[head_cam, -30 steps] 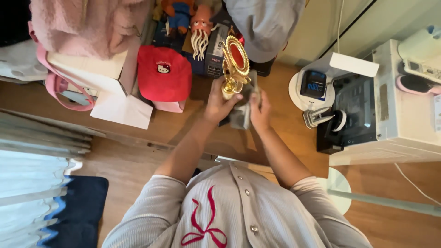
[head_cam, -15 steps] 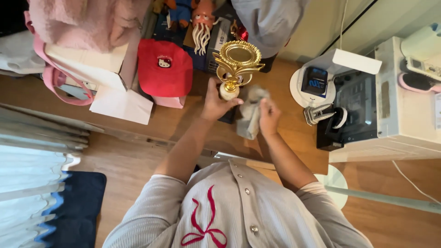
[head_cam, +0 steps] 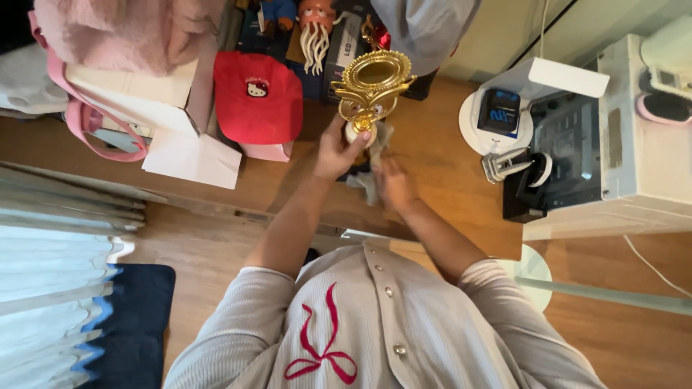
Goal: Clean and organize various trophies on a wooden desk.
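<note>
1. Our left hand (head_cam: 333, 153) is wrapped around the pale stem of the gold trophy (head_cam: 371, 85), fingers closed on it just under the ornate gold frame. It stands about upright and lifted off the wooden counter (head_cam: 447, 194), which leaves its lower part open to the cloth.

2. Our right hand (head_cam: 393, 184) is bunched on a grey cloth (head_cam: 369, 180), pressing it in at the foot of the trophy, at about 4 o'clock from the left hand. We cannot tell whether the trophy's base shows; the cloth and hands cover it.

3. The trophy sits near the middle of the counter, toward the back.

4. At 9 o'clock from the trophy lies a red cap (head_cam: 258, 101), just beside it, with a white box (head_cam: 137, 101) and a pink bag strap (head_cam: 83, 126) further along. A toy with pale tentacles (head_cam: 317, 32) stands at 11 o'clock.

5. At 3 o'clock, a small device on a round white stand (head_cam: 497, 115) and a black-and-white machine (head_cam: 577, 158) crowd the right end.

6. Open counter lies at 5 o'clock, toward the near edge, between our right forearm and the machine. The back and left are packed.
</note>
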